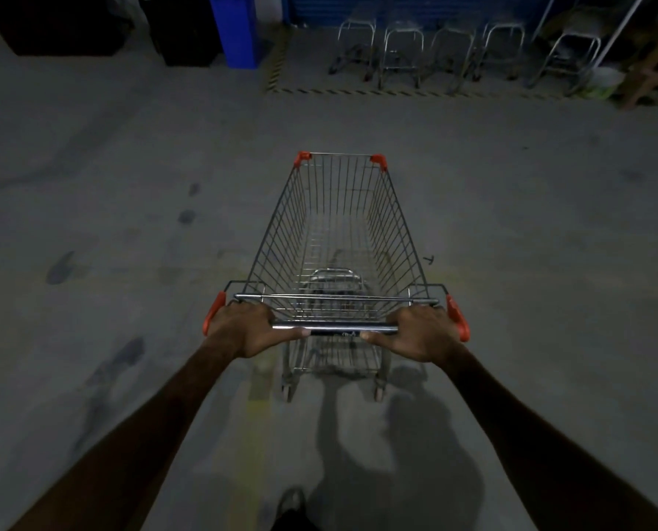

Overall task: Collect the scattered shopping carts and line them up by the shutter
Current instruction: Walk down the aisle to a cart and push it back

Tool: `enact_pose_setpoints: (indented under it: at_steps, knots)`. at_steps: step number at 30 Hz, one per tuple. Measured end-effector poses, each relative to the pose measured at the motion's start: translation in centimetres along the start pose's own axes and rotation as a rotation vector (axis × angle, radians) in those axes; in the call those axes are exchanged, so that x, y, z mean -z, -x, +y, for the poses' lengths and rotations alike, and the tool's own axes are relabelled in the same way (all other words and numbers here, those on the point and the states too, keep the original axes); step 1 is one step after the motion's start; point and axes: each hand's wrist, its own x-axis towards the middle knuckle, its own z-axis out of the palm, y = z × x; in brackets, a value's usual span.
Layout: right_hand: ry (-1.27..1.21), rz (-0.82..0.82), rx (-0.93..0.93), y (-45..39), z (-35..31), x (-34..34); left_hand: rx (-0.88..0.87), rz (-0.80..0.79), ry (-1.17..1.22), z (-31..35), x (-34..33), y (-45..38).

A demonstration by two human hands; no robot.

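A wire shopping cart (339, 239) stands on the grey concrete floor (109, 185) straight ahead of the person, its basket tapering away toward the far wall. Its handle bar (335, 328) runs crosswise at the near end, and both hands are on it. The left hand (243, 327) grips the bar at its left end, fingers curled over the top and thumb stretched along the near side, just inside the red end cap (213, 312). The right hand (421, 333) grips the right end in the same way, thumb pointing inward along the bar, just inside the other red cap (458, 318). Both arms reach forward nearly straight, so the cart sits at arm's length, centred between them. The basket holds nothing, and its two far corners carry red bumpers (303, 157).

Well beyond the cart, at the far edge of the floor, a row of parked carts (454, 55) stands side by side in front of a blue shutter (415, 9), inside a bay marked off by black-and-yellow striped tape (415, 92). To the left of that bay stands a blue bin (235, 28), with dark bulky shapes further left that are too dim to make out. The person's shadow falls on the floor below the handle, and the tip of a dark shoe (291, 500) shows at the bottom edge.
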Motion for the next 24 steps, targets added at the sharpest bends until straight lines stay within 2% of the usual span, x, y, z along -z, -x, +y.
enact_pose_setpoints:
  at_steps: [7,11,20,24]
  knots:
    - [-0.023,-0.003,-0.002,-15.1,5.4,3.1,0.072,-0.093,-0.058,-1.2,5.8,-16.2]
    - [-0.017,-0.047,-0.007,-23.6,7.8,6.1,0.009,-0.165,0.05,-2.4,9.7,-25.4]
    - [-0.018,-0.136,-0.028,-41.1,13.2,10.9,-0.049,-0.305,0.112,-4.0,17.9,-43.2]
    - [-0.004,-0.074,-0.004,-49.2,15.8,11.8,-0.046,-0.318,0.107,-5.3,20.3,-51.5]
